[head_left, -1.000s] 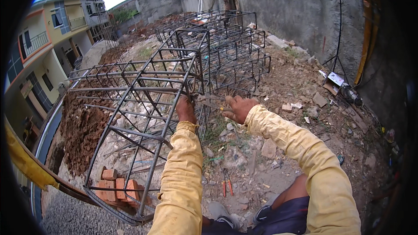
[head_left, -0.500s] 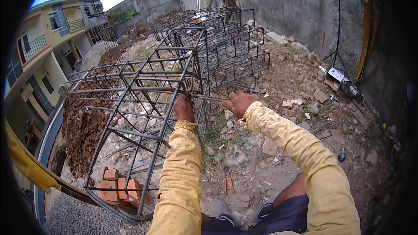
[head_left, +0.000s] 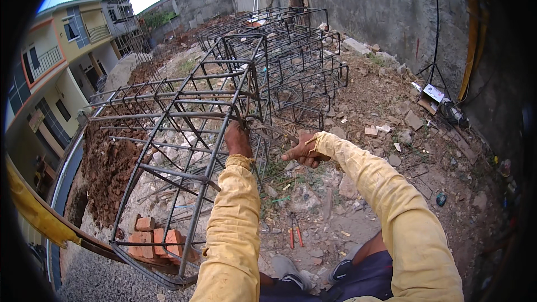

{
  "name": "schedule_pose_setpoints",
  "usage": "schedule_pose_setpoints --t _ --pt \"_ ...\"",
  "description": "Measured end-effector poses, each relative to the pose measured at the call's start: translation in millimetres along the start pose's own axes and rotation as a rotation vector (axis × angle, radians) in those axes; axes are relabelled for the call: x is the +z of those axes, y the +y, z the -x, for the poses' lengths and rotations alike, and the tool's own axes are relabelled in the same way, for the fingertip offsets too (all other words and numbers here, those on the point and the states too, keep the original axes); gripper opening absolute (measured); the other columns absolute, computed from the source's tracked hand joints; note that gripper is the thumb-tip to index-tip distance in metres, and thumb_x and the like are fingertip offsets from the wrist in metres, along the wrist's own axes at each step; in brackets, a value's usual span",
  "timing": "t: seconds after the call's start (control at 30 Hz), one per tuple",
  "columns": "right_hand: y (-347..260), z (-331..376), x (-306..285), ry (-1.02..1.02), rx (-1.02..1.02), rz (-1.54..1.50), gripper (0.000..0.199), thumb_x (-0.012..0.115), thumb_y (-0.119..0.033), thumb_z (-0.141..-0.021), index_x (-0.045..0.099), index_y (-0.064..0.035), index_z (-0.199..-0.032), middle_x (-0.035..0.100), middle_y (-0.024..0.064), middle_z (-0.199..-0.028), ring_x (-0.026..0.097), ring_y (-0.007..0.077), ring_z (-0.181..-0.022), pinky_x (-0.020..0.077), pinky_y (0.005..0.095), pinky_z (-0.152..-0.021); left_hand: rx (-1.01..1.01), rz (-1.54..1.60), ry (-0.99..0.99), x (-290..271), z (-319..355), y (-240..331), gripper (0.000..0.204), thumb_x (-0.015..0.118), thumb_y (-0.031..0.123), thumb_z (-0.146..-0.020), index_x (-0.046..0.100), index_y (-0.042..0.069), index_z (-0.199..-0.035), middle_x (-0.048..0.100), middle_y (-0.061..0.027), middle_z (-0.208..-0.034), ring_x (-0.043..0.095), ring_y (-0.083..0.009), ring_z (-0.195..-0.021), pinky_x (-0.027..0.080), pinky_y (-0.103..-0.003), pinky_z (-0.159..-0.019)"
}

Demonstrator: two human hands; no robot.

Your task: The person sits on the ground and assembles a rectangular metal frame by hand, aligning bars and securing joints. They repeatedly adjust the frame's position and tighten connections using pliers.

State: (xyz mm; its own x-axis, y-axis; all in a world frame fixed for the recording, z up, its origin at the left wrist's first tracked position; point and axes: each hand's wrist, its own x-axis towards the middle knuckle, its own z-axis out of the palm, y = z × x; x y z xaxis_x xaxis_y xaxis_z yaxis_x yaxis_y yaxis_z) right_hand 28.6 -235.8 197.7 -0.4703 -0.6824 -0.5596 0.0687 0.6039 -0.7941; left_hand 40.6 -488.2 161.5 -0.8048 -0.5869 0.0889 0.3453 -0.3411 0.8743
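The rebar cage [head_left: 179,151] fills the ground from nine to twelve o'clock of the left hand [head_left: 238,141]; its bars leave square gaps a hand could pass through, though crossing bars block straight reach deeper in. A second, taller rebar cage [head_left: 291,61] closes off twelve to one o'clock. Between the two hands runs a thin wire [head_left: 277,134]. From three to six o'clock of the right hand [head_left: 305,151] the rubble ground [head_left: 391,151] lies open, with loose stones, and red-handled pliers [head_left: 295,236] at six. Stacked bricks [head_left: 159,237] sit under the cage's near end at seven.
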Motion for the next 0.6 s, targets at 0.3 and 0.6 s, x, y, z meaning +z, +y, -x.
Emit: schedule_pose_setpoints --t 0.3,0.6 --pt "21 1 27 0.991 -0.508 0.807 0.059 0.066 -0.05 -0.085 0.051 -0.0063 -0.121 0.06 0.0146 -0.088 0.064 0.0321 -0.08 0.0519 0.0461 -0.074 -0.1 0.06 0.038 8 16 13 0.015 0.055 0.023 -0.091 0.056 0.017 -0.077 0.046 0.0051 -0.067 0.043 -0.0079 -0.057 0.035 -0.024 -0.052" --pt "36 -10 6 0.801 -0.655 0.771 0.068 0.046 -0.064 -0.092 0.056 -0.0042 -0.124 0.062 0.016 -0.089 0.066 0.0295 -0.082 0.0534 0.0434 -0.071 -0.131 0.046 0.072 20 20 15 0.02 0.059 0.029 -0.091 0.054 0.018 -0.074 0.046 0.0055 -0.063 0.041 -0.0078 -0.052 0.03 -0.023 -0.047"
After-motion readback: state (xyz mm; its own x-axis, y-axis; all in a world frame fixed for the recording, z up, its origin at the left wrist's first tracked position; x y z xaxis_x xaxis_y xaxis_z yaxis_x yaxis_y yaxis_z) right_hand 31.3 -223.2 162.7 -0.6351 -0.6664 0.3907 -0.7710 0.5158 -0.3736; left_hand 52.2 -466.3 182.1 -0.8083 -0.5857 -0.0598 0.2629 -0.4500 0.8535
